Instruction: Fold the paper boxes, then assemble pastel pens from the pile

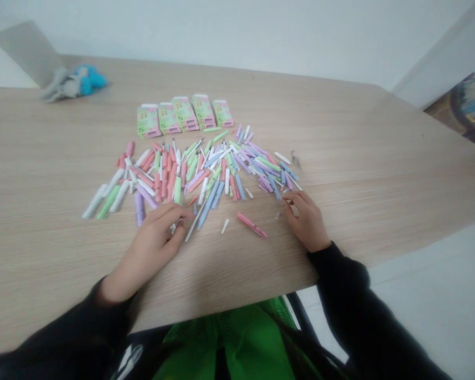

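Observation:
A wide heap of pastel pen parts point(206, 171), in pink, green, white, purple and blue, lies across the table in front of me. At its near left edge my left hand point(158, 229) has its fingers curled toward the thumb. Something small and pale shows between them, too blurred to name. Close by that hand lie a thin white stick point(193, 224) and a blue barrel point(208, 208). My right hand point(305, 219) is pinched at the heap's near right edge; what its fingertips hold is unclear. Between my hands rest a pink pen point(252, 225) and a small white tapered piece point(225, 226).
Several green and pink boxes point(148, 121) stand in a row behind the heap. A blue and grey soft item point(89, 79) lies at the back left beside a grey panel point(27, 53). The wooden table's point(229, 290) front edge runs just before my green garment point(229, 343).

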Demonstrator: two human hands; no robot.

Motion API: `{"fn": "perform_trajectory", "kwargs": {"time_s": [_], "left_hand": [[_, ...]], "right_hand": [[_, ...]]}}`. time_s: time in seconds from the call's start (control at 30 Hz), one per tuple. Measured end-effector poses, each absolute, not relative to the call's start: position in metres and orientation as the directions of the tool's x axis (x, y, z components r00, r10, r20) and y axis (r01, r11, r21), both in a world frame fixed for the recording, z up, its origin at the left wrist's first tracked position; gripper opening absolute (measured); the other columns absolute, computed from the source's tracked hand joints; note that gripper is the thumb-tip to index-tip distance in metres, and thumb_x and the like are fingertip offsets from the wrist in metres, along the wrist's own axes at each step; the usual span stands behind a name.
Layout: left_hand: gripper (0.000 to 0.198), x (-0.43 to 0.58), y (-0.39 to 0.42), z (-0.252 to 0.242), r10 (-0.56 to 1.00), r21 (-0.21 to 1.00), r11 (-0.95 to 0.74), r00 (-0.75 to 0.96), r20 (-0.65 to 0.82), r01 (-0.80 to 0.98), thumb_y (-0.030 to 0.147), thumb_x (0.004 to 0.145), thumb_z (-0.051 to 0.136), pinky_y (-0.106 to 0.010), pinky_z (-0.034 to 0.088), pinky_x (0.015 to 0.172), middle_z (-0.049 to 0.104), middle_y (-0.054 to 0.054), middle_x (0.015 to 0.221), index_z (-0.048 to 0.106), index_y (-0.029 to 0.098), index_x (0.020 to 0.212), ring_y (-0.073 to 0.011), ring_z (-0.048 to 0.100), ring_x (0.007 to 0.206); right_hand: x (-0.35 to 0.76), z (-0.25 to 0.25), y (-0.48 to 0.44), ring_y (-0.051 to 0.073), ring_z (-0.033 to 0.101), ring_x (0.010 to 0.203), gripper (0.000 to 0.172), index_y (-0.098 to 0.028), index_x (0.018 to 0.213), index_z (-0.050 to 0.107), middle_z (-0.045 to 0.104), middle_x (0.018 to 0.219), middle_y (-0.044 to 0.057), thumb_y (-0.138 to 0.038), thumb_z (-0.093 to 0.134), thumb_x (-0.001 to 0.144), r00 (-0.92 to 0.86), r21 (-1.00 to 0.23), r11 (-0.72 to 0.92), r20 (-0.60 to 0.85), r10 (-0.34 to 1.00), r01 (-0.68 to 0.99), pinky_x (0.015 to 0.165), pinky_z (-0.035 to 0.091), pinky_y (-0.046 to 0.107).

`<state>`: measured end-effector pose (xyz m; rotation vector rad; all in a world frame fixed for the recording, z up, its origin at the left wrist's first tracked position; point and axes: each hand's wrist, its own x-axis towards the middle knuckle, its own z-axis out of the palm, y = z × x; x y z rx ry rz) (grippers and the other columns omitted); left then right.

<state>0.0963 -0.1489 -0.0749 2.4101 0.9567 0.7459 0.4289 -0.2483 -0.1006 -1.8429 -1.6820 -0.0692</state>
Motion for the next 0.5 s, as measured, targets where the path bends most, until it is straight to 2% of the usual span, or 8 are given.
{"fn": "perform_trajectory", "kwargs": {"time_s": [0.1,0.23,0.3,0.4,0.5], "left_hand": [[0.018,0.107,-0.157,-0.067,0.773,0.691,-0.559,0.588,0.236,0.458,0.031,0.096,0.052,-0.036,0.051,0.082,0.07,-0.006,0.1,0.065,0.019,0.102,-0.0211,0.064,0.09],[0.023,0.131,-0.17,-0.053,0.729,0.863,-0.406,0.676,0.106,0.302,0.038,0.096,0.058,-0.03,0.052,0.076,0.071,-0.002,0.091,0.065,0.019,0.107,-0.0173,0.065,0.083],[0.02,0.138,-0.174,-0.049,0.705,0.919,-0.325,0.705,0.08,0.221,0.037,0.096,0.058,-0.027,0.051,0.071,0.069,-0.001,0.081,0.066,0.019,0.099,-0.0155,0.065,0.077],[0.021,0.136,-0.171,-0.05,0.708,0.955,-0.246,0.703,0.061,0.165,0.032,0.096,0.059,-0.024,0.05,0.066,0.068,0.001,0.071,0.067,0.018,0.082,-0.0128,0.064,0.069],[0.02,0.124,-0.162,-0.053,0.72,0.968,-0.202,0.693,0.045,0.147,0.028,0.094,0.063,-0.022,0.05,0.065,0.069,0.001,0.069,0.069,0.017,0.079,-0.011,0.064,0.066]], "right_hand": [[0.412,-0.077,-0.251,0.02,0.068,0.083,0.01,-0.021,0.095,0.068,0.073,0.09,0.006,-0.021,0.058,0.095,0.201,-0.508,0.104,0.509,0.837,0.855,0.08,0.055,0.035],[0.372,-0.05,-0.245,0.017,0.07,0.084,0.007,-0.021,0.093,0.069,0.074,0.09,0.004,-0.018,0.062,0.095,-0.139,-0.61,0.47,0.508,0.85,0.638,0.077,0.056,0.029],[0.351,-0.045,-0.238,0.016,0.07,0.085,0.01,-0.02,0.095,0.07,0.073,0.091,0.005,-0.016,0.061,0.096,-0.247,-0.621,0.57,0.53,0.811,0.537,0.076,0.056,0.027],[0.332,-0.044,-0.225,0.015,0.068,0.084,0.016,-0.018,0.093,0.071,0.072,0.089,0.005,-0.012,0.057,0.096,-0.34,-0.609,0.641,0.546,0.766,0.466,0.076,0.055,0.027],[0.335,-0.042,-0.21,0.016,0.068,0.086,0.015,-0.019,0.099,0.072,0.072,0.093,0.005,-0.014,0.059,0.095,-0.385,-0.61,0.625,0.493,0.78,0.487,0.079,0.055,0.029]]}}
